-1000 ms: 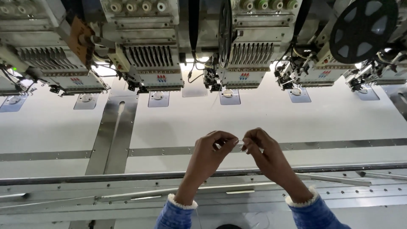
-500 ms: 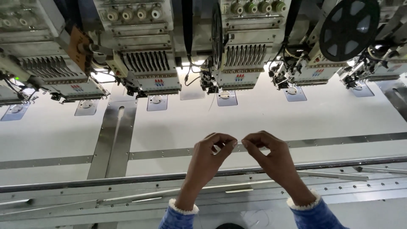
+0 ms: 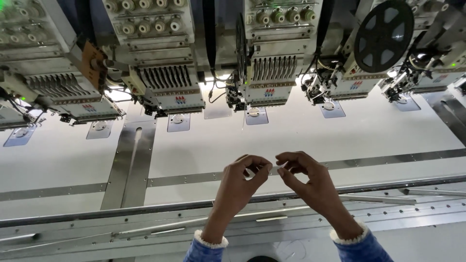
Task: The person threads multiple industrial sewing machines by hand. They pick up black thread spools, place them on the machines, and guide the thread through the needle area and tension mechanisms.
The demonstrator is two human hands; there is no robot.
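Note:
My left hand (image 3: pixel 240 182) and my right hand (image 3: pixel 306 177) are raised together over the white machine bed (image 3: pixel 291 140). Their fingertips pinch a small pale thing (image 3: pixel 273 169) between them, thin like a thread end; I cannot tell exactly what it is. Both wrists wear blue sleeves with white cuffs. Straight ahead stands an embroidery head (image 3: pixel 272 73) with a row of needles. A similar head (image 3: pixel 165 77) stands to its left.
More embroidery heads line the back, left (image 3: pixel 53 87) and right (image 3: pixel 427 68). A black reel (image 3: pixel 383 36) sits at upper right. A metal rail (image 3: pixel 145 208) runs across in front of me, and a steel strip (image 3: pixel 128 165) crosses the bed at left.
Both hands stay pinched together and have drifted slightly right in the view. The view has shifted, so the machine heads sit a little further left and closer.

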